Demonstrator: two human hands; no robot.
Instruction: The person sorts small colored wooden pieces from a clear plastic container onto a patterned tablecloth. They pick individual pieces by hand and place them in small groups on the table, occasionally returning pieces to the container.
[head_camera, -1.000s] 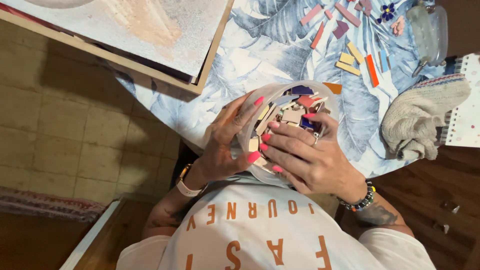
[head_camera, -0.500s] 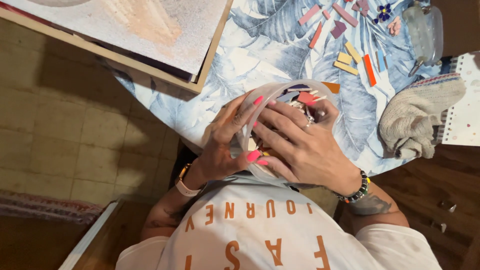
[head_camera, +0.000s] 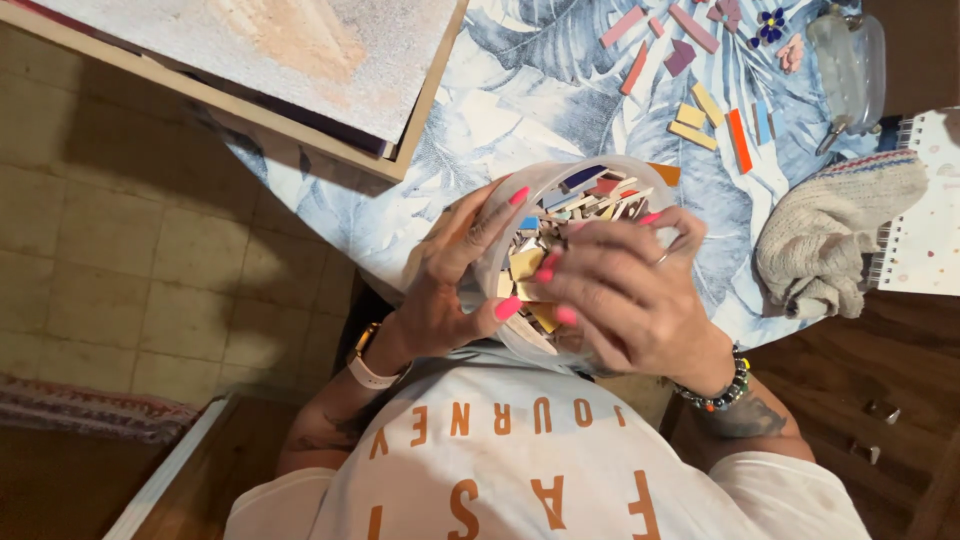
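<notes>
A clear plastic tub (head_camera: 612, 166) filled with several small coloured mosaic tiles (head_camera: 560, 215) is held up over the edge of the table, close to my chest. My left hand (head_camera: 450, 275) grips the tub's side with the thumb on its wall. The fingers of my right hand (head_camera: 625, 295) are curled over the near rim and dip among the tiles. Whether they pinch a tile is hidden. Both hands have pink nails; the left wrist wears a watch and the right a beaded bracelet.
The table has a leaf-print cloth (head_camera: 520, 90). Several loose tiles (head_camera: 700, 115) lie on it at the back right, beside a clear bottle (head_camera: 845, 50), a knitted cloth (head_camera: 830, 230) and a spiral notebook (head_camera: 925, 220). A framed board (head_camera: 300, 60) overhangs the table's left side.
My right hand has slid back toward my body, uncovering more of the tiles. The tub now tips its open mouth more toward me.
</notes>
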